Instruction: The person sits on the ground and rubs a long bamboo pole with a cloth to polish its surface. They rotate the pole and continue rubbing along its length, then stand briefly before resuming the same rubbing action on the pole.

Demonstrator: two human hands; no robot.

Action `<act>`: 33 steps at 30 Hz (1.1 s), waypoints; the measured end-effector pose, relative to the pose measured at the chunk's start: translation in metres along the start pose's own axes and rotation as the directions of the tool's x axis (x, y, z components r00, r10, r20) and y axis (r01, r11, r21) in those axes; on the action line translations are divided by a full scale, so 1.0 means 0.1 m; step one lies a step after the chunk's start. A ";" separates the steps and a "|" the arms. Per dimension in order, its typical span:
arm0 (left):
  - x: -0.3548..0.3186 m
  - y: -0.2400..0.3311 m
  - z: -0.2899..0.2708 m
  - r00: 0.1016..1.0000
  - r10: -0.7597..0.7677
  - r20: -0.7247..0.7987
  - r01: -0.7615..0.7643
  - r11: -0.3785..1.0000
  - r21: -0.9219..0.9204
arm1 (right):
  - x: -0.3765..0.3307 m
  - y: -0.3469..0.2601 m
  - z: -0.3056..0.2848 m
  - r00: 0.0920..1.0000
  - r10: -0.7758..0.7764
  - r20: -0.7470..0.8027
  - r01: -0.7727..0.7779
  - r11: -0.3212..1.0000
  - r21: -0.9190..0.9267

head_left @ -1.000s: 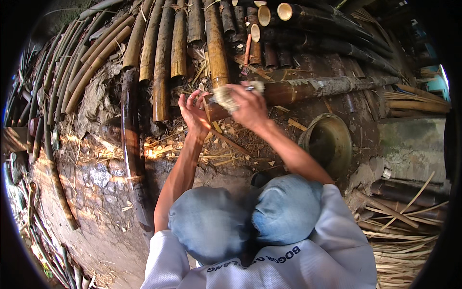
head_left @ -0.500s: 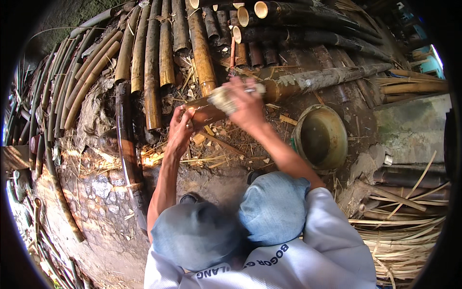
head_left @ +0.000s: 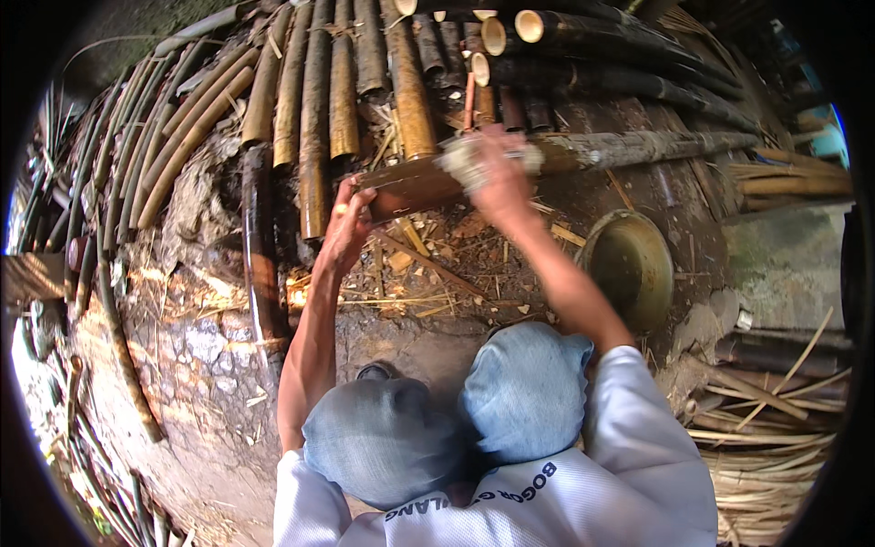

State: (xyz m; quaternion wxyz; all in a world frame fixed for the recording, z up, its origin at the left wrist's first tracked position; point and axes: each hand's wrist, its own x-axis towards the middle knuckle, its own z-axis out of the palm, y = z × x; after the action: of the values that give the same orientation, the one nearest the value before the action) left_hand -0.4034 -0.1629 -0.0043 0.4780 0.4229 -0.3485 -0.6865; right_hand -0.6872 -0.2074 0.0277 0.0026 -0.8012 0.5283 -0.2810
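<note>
A wet brown bamboo pole (head_left: pixel 415 187) lies across in front of me, slanting up to a greyer far end at the right. My left hand (head_left: pixel 344 228) is closed around its near left end. Farther along, my right hand (head_left: pixel 504 187) presses a pale, fibrous scrubbing wad (head_left: pixel 465 164) on the pole's upper surface. The wad and right fingers are smeared by motion, so the wad's exact make cannot be told. Both forearms reach forward past my denim-covered knees (head_left: pixel 524 392).
A round basin (head_left: pixel 629 264) stands right of my right forearm. Rows of bamboo poles (head_left: pixel 314 118) lie beyond the left hand, with dark cut poles (head_left: pixel 629 46) stacked at the back right. Split strips (head_left: pixel 775 456) pile at lower right; chips litter the ground.
My right hand has slid the wad rightward along the pole, away from my left hand. The left hand keeps its hold on the end. The whole view has shifted slightly.
</note>
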 end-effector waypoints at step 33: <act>0.38 -0.36 0.52 0.843 -0.054 -0.535 -0.304 0.773 -0.557 | -0.14 -0.66 0.22 0.970 -0.189 0.154 0.180 0.981 0.073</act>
State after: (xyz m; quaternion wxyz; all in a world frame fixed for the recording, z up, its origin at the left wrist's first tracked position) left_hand -0.4712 -0.1841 -0.0243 0.7126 0.3858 0.0128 -0.5858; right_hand -0.6250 -0.1731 0.0229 0.0422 -0.8664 0.4411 -0.2301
